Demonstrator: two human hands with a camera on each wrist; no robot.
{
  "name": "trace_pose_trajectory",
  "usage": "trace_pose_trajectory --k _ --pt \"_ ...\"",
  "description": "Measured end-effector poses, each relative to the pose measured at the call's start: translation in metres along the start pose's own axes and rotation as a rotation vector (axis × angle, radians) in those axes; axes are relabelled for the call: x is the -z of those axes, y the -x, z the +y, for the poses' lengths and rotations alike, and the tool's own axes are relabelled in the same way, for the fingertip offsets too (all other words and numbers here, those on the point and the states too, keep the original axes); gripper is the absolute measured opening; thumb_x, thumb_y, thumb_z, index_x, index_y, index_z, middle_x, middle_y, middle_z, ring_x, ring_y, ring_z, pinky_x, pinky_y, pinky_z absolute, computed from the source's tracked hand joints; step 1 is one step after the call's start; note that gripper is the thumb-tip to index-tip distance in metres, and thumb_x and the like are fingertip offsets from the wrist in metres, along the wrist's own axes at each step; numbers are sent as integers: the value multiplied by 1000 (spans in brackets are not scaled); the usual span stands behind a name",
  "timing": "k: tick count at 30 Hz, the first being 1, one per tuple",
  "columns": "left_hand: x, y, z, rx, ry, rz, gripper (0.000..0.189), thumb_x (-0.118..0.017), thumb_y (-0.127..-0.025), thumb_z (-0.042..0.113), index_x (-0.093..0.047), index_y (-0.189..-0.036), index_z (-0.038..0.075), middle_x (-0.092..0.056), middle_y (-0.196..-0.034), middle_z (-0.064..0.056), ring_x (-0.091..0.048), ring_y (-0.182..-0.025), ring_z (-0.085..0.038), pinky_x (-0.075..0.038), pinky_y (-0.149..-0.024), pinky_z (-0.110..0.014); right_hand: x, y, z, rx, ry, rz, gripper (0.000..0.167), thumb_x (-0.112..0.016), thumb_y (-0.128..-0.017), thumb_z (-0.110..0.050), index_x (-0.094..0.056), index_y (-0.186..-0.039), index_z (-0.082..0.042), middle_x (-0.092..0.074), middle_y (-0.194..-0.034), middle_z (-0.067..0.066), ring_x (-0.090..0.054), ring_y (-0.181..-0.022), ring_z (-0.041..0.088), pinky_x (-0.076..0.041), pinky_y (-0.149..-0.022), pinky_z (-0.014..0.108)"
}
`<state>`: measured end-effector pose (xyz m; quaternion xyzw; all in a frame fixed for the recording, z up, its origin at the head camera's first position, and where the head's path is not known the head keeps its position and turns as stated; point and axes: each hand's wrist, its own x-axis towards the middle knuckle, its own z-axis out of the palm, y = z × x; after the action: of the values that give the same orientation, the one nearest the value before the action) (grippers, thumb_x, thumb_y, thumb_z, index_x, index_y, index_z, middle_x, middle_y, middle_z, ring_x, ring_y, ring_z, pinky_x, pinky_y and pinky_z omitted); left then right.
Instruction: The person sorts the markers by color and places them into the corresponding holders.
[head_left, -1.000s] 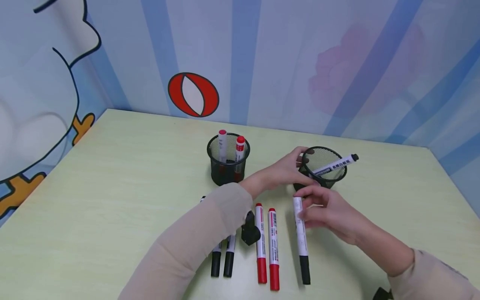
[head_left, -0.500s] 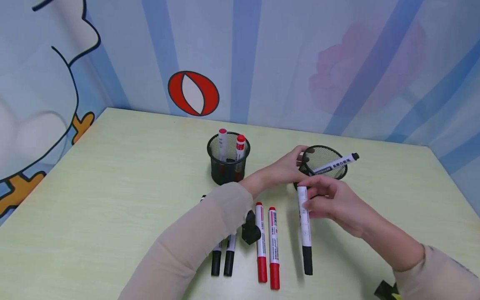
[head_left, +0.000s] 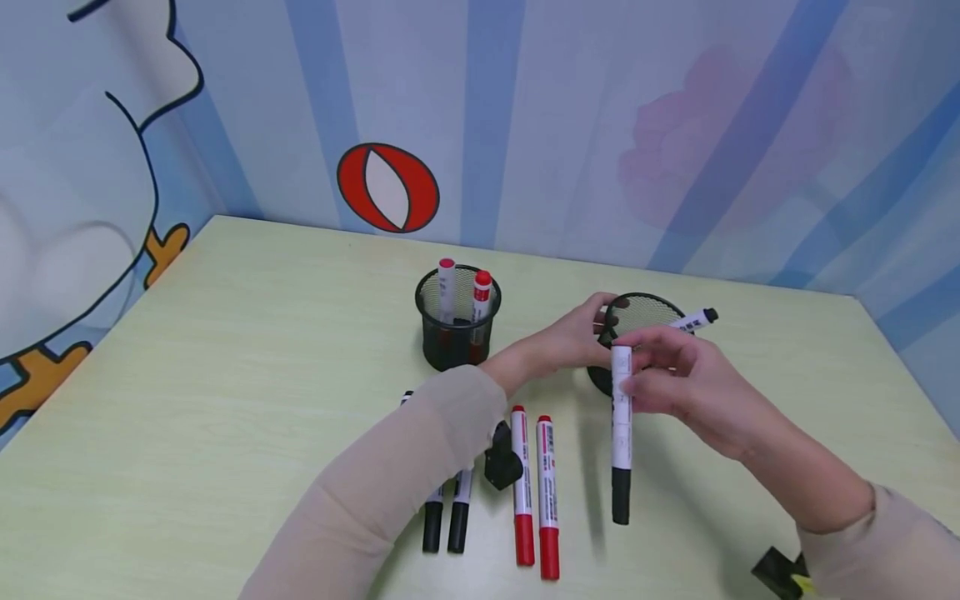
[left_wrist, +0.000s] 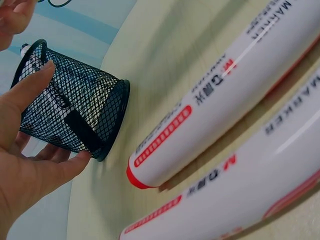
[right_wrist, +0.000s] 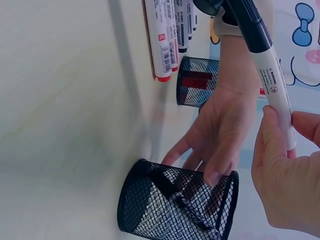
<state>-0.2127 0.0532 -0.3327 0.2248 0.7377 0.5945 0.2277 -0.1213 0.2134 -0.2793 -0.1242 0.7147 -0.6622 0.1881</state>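
In the head view my left hand [head_left: 581,337] reaches across and grips the right black mesh pen cup [left_wrist: 85,85], its thumb on one side and fingers on the other in the left wrist view. A black-capped marker [head_left: 701,319] leans inside that cup, its end poking out past the rim. My right hand [head_left: 701,387] pinches a white whiteboard marker [head_left: 622,417] near its upper end, between thumb and fingers. That marker hangs upright above the table with its black cap downward, in front of the cup, covering part of it in the head view.
A second mesh pen cup [head_left: 453,350] with two red markers stands left of the hands. Two red-capped markers [head_left: 548,483] lie side by side on the table [head_left: 225,400]. Black-capped markers [head_left: 459,525] lie partly under the left sleeve [head_left: 390,467]. A printed wall [head_left: 562,125] rises behind.
My right hand has lifted the marker and carried it up and slightly right, closer over the right pen cup. The left hand stays on that cup.
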Motion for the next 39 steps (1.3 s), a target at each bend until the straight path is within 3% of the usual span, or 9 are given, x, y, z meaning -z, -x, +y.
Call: trace_pose_trajectory --k 7,18,32,39 --pt "1 0 -1 14 18 -5 81 -73 -76 1 -27 -142 13 -39 -138 -12 -36 -129 -22 -42 -94 -31 11 -3 -8 26 -50 42 33 -56 -87 6 -62 -109 -18 -54 -98 7 -61 -83 19 -55 -75 32" --pt "-1 2 -1 28 43 -10 83 -78 -74 8 -28 -139 14 -42 -136 -13 -44 -113 -17 -43 -89 -29 31 -7 -17 135 -198 57 38 -50 -86 15 -62 -112 -11 -56 -97 9 -64 -82 20 -55 -73 32" --pt "-2 3 3 39 37 0 82 -78 -73 8 -30 -139 14 -41 -138 -12 -41 -122 -20 -41 -94 -33 50 -10 -30 209 -306 139 36 -48 -87 16 -60 -113 -6 -54 -96 10 -60 -86 21 -55 -72 32" --pt "-1 3 3 33 44 -9 81 -78 -73 6 -30 -138 14 -42 -136 -12 -41 -120 -19 -42 -93 -31 60 -9 -36 284 -367 164 35 -48 -86 17 -60 -112 -3 -56 -94 10 -61 -85 21 -55 -71 35"
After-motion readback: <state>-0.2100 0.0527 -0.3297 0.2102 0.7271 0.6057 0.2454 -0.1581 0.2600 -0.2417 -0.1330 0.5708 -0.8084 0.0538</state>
